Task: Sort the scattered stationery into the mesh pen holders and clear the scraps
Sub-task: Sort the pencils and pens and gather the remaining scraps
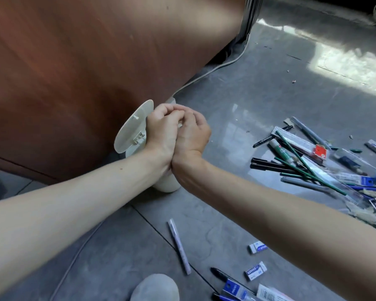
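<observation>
Left hand and right hand meet wrist to wrist over a cream bin.
Both forearms reach forward, knuckles up, with fingers curled inward and the tips bunched together; whether they pinch a scrap cannot be told. The bin is smooth plastic, and its rounded flip lid is tilted open just left of the left hand, against a reddish wood-grain panel. Well right of the right hand, a loose pile of pens, pencils and clear sleeves lies on glossy grey tile. Beneath the right forearm lie a slim white pen and two paper-sleeved erasers.
</observation>
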Tool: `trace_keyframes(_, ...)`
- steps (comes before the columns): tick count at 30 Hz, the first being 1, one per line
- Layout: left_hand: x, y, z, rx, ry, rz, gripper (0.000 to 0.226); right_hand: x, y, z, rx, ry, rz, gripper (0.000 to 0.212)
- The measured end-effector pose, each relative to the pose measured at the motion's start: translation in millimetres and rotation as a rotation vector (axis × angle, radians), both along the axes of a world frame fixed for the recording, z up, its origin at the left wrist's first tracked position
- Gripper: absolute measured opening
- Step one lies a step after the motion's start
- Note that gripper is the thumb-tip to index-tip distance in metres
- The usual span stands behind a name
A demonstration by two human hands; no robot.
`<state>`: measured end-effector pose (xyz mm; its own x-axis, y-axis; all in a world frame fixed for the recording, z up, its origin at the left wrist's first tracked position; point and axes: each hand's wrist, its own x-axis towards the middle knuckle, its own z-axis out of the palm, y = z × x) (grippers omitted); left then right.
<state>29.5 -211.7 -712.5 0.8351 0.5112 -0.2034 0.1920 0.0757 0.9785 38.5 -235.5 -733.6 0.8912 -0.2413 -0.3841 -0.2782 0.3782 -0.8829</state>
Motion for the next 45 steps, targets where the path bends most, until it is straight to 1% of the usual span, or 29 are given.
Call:
trace_keyframes(3, -2, 18, -11, 0.112, 0.019, -0.072, 0.018, -4, 14, -7, -0.010, 0.008, -0.015, 0.021)
trace_keyframes(10, -9, 41, -27, 0.446, -0.099, -0.175, 0.022, -10, 26, -17, -0.084, -0.091, 0.027, 0.031)
trace_keyframes(13, -9, 50, -36, 0.545, -0.125, -0.231, 0.017, -10, 24, -19, -0.132, -0.122, 0.068, 0.030)
trace_keyframes(17, -13, 63, -49, 0.872, -0.164, -0.305, 0.011, -8, 22, -16, -0.183, -0.151, 0.152, 0.026)
trace_keyframes(19, -15, 66, -51, 0.964, -0.160, -0.327, 0.009, -6, 18, -15, -0.224, -0.160, 0.228, 0.028)
trace_keyframes(22, -18, 66, -49, 1.021, -0.160, -0.363, 0.013, -2, 11, -14, -0.239, -0.144, 0.319, 0.028)
trace_keyframes(26, -21, 66, -44, 1.033, -0.146, -0.372, 0.031, -1, 6, -15, -0.239, -0.130, 0.340, 0.023)
trace_keyframes(30, -28, 62, -43, 1.017, -0.134, -0.304, 0.027, 1, -3, -14, -0.304, -0.158, 0.364, 0.025)
trace_keyframes(32, -31, 60, -41, 0.995, -0.144, -0.273, 0.025, 2, -5, -14, -0.376, -0.178, 0.430, 0.030)
trace_keyframes(35, -36, 57, -39, 0.999, -0.182, -0.328, 0.022, 3, -4, -10, -0.493, -0.201, 0.602, 0.049)
trace_keyframes(36, -37, 57, -40, 1.003, -0.164, -0.366, 0.021, 4, -5, -8, -0.507, -0.207, 0.613, 0.051)
trace_keyframes(38, -38, 59, -43, 1.022, -0.019, -0.419, 0.020, 7, -9, -6, -0.522, -0.222, 0.577, 0.053)
trace_keyframes(39, -38, 60, -45, 1.036, 0.062, -0.422, 0.021, 8, -11, -6, -0.521, -0.232, 0.554, 0.053)
trace_keyframes(40, -37, 61, -46, 1.050, 0.091, -0.405, 0.022, 10, -12, -7, -0.513, -0.241, 0.530, 0.052)
trace_keyframes(42, -37, 59, -43, 1.070, -0.004, -0.360, 0.024, 12, -16, -9, -0.488, -0.254, 0.479, 0.047)
trace_keyframes(45, -30, 46, -38, 1.059, -0.149, -0.352, 0.027, 15, -26, -10, -0.476, -0.284, 0.392, 0.048)
